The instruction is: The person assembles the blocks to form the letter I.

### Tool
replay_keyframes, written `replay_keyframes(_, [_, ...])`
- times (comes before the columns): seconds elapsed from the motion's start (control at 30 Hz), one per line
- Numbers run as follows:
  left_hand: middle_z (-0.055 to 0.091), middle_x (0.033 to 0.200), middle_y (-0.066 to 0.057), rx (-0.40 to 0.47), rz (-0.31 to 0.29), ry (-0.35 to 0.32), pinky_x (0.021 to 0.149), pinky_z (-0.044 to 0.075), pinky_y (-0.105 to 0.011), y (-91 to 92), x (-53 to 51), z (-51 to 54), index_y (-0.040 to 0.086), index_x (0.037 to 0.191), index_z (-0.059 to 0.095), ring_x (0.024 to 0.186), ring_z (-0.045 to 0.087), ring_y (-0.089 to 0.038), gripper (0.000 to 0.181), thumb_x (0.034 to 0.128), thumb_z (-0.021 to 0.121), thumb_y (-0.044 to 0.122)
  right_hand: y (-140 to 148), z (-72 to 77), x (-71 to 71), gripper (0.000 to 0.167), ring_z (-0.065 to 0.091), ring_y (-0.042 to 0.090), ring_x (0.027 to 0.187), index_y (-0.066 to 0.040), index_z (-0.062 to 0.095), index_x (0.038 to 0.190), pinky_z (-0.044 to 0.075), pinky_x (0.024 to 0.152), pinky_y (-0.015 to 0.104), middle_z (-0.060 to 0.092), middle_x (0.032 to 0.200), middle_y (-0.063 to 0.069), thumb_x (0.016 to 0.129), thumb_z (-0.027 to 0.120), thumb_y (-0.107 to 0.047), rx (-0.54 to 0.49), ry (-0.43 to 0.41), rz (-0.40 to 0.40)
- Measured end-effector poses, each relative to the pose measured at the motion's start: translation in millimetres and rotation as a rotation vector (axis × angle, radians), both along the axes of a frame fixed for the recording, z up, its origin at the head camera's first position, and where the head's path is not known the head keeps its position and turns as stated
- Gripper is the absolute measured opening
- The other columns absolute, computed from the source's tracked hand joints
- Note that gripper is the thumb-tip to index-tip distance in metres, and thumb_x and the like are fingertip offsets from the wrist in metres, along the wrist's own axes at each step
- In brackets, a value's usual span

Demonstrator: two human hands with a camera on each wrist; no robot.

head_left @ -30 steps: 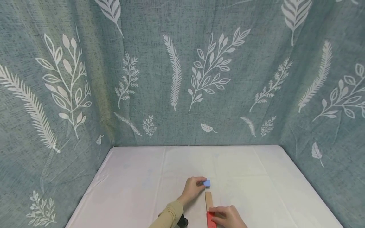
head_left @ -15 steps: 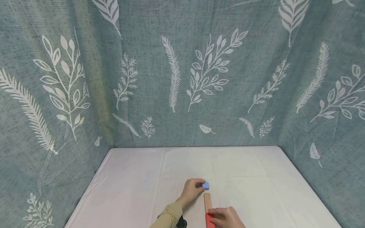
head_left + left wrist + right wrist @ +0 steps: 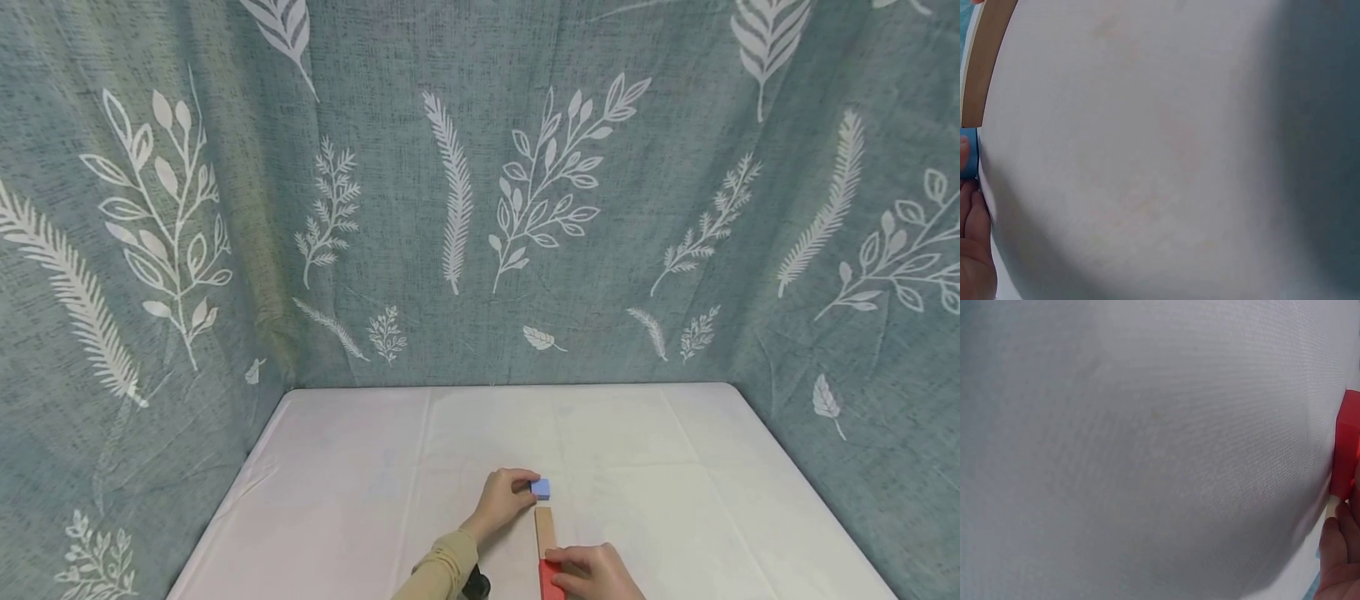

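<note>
In the head view my left hand (image 3: pixel 504 500) pinches a small blue block (image 3: pixel 541 489) between thumb and fingers on the white table. Just nearer to me lies a long, plain wooden block (image 3: pixel 544 532), with a narrow gap to the blue one. A red block (image 3: pixel 550 575) continues the line towards me, end to end with the wooden block. My right hand (image 3: pixel 600 571) holds the red block from its right side, near that joint. The left wrist view catches the blue block (image 3: pixel 969 156) close to the wooden block's end (image 3: pixel 982 69). In the right wrist view the red block (image 3: pixel 1346 444) shows only partly.
A white cloth covers the table (image 3: pixel 337 483). Patterned green-blue curtains (image 3: pixel 420 208) stand behind it and at both sides. A black object (image 3: pixel 476 583), partly hidden, sits beside my left sleeve.
The blue block has come slightly nearer to the wooden block's far end, drawn by my left hand. My right hand keeps its place on the red block. The head view has shifted a little.
</note>
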State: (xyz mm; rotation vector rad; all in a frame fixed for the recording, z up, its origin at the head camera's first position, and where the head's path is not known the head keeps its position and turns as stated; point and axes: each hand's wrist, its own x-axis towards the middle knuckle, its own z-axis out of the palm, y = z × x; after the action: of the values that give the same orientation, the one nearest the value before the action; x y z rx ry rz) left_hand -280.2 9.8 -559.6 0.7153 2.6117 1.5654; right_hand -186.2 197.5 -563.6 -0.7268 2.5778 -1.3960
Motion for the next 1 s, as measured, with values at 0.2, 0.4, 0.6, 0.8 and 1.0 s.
replay_keyframes(0.2, [0.071,0.104,-0.018,0.008,-0.004,-0.001,0.089,0.057,-0.035,-0.5,-4.0,-4.4,-0.003,0.101,0.070,0.103,0.066,-0.032,0.024,0.0775,0.070,-0.002,-0.3,-1.0,0.2,0.030,0.067,0.005,0.094,0.000,0.072,0.105,0.061,0.075,0.027,0.073,0.102,0.013,0.084,0.070,-0.023,-0.008,-0.021,-0.004])
replay_keyframes(0.4, [0.070,0.103,-0.019,0.032,-0.004,0.004,0.088,0.058,-0.035,-0.7,-5.7,-7.1,-0.004,0.100,0.069,0.102,0.068,-0.030,0.023,0.0770,0.070,-0.003,-0.6,-1.0,0.5,0.030,0.067,0.005,0.094,-0.001,0.072,0.104,0.061,0.076,0.028,0.073,0.102,0.012,0.084,0.071,-0.022,-0.006,-0.027,-0.007])
replay_keyframes(0.6, [0.069,0.104,-0.021,0.038,0.001,-0.009,0.089,0.057,-0.034,-1.5,-4.7,-4.6,-0.005,0.100,0.069,0.101,0.068,-0.026,0.024,0.0768,0.070,-0.003,-1.9,0.0,0.7,0.029,0.068,0.007,0.094,-0.001,0.072,0.105,0.061,0.077,0.030,0.073,0.103,0.012,0.083,0.071,-0.021,-0.010,-0.068,-0.019])
replay_keyframes(0.8, [0.067,0.105,-0.026,0.065,-0.013,-0.023,0.090,0.056,-0.032,-3.1,-3.8,-2.0,-0.006,0.102,0.068,0.105,0.067,-0.027,0.026,0.0770,0.071,-0.002,-2.4,0.4,0.7,0.030,0.068,0.008,0.094,-0.001,0.072,0.105,0.061,0.076,0.030,0.073,0.103,0.012,0.084,0.071,-0.021,-0.013,-0.088,-0.021])
replay_keyframes(1.0, [0.067,0.109,-0.025,0.085,-0.010,-0.071,0.092,0.055,-0.033,-2.8,-3.5,-2.8,-0.007,0.106,0.066,0.109,0.064,-0.034,0.030,0.0763,0.071,-0.002,-1.8,0.1,0.6,0.030,0.068,0.007,0.094,0.000,0.072,0.105,0.061,0.076,0.029,0.073,0.103,0.013,0.084,0.071,-0.022,-0.014,-0.076,-0.016])
